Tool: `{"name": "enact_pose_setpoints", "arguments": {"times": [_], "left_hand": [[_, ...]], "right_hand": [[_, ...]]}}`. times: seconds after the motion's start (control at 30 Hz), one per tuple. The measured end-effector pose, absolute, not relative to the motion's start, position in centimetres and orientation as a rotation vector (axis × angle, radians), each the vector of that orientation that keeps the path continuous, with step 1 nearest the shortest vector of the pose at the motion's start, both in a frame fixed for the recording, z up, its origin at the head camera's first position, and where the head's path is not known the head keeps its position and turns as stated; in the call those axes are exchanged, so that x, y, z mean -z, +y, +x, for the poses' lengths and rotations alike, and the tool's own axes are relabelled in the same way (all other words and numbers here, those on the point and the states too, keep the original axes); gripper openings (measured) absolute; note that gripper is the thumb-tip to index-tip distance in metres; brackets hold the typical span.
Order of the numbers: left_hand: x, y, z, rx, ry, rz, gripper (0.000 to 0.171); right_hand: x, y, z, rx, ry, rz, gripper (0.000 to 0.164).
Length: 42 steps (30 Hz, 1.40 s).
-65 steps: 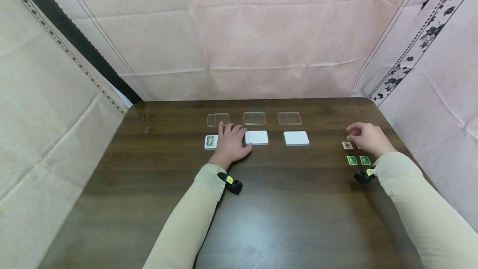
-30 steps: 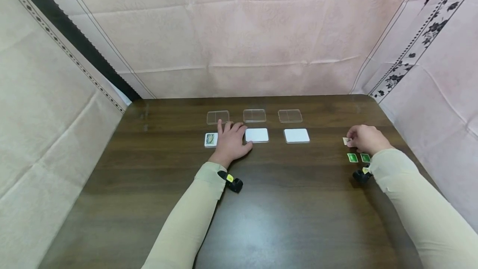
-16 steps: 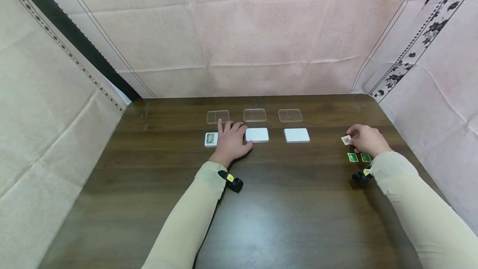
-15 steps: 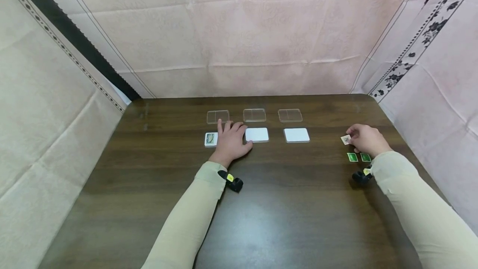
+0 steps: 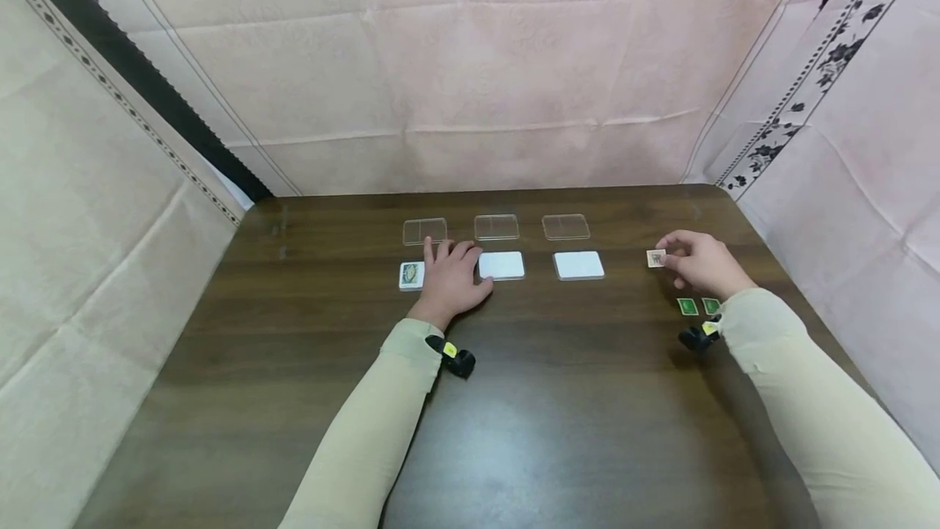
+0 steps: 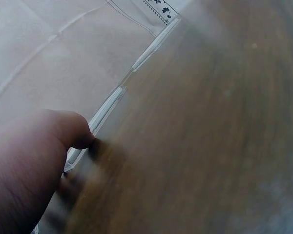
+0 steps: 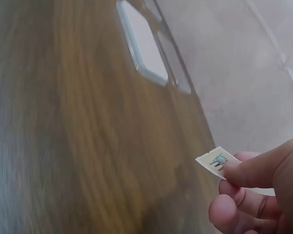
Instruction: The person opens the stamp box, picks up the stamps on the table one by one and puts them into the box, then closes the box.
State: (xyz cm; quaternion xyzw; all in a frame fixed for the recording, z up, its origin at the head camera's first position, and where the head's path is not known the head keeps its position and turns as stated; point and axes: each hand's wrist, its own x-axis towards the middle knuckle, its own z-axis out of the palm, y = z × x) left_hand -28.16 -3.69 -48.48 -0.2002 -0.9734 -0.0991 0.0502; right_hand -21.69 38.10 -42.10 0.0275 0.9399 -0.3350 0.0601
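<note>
My right hand (image 5: 701, 261) pinches a small stamp (image 7: 216, 160) with serrated edges between thumb and fingertips, raised above the table. On its face is a blue-green and dark picture. Below this hand lie two green stamps (image 5: 688, 307), side by side. My left hand (image 5: 450, 284) lies with spread fingers across the left white case (image 5: 404, 276), which bears a stamp with a green picture (image 5: 413, 274). Part of that case is hidden under the hand. The left thumb (image 6: 78, 131) touches or nearly touches the near edge of the middle white case (image 5: 502, 265).
To the right sits a third white case (image 5: 578, 265). Behind the cases stand three clear lids (image 5: 496, 227) in a row. The brown wooden table (image 5: 529, 415) ends at a pale cloth hanging (image 5: 470, 88) on the back and sides.
My right hand has taken a stamp from the table at the right, lifted it and moved it left and away from me. My left hand has stayed in place.
</note>
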Motion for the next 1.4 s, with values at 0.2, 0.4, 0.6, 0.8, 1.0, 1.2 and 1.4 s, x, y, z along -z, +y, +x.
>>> {"name": "enact_pose_setpoints", "arguments": {"times": [0.2, 0.4, 0.6, 0.8, 1.0, 1.2, 1.4], "left_hand": [[48.5, -3.7, -28.2, 0.309, -2.97, -0.6, 0.063], [48.5, -3.6, -28.2, 0.324, -2.971, -0.598, 0.062], [48.3, -3.7, -28.1, 0.329, -2.983, -0.594, 0.063], [48.3, -3.6, -28.1, 0.33, -2.99, -0.595, 0.063], [47.9, -3.6, -27.9, 0.351, -3.0, -0.593, 0.064], [47.8, -3.5, -27.9, 0.356, -3.002, -0.592, 0.064], [47.9, -3.5, -28.0, 0.349, -3.01, -0.579, 0.063]], "right_hand": [[41.7, 36.0, -22.7, 1.092, 2.823, 0.044, 0.028], [41.4, 33.2, -23.6, 1.145, 2.789, 0.03, 0.028], [41.5, 30.4, -24.9, 1.193, 2.772, 0.009, 0.028], [41.5, 27.2, -25.9, 1.26, 2.752, -0.004, 0.025], [41.8, 24.3, -26.6, 1.254, 2.723, -0.068, 0.023], [42.2, 21.7, -27.0, 1.311, 2.653, -0.084, 0.021], [43.2, 19.4, -27.6, 1.37, 2.594, -0.095, 0.02]]}}
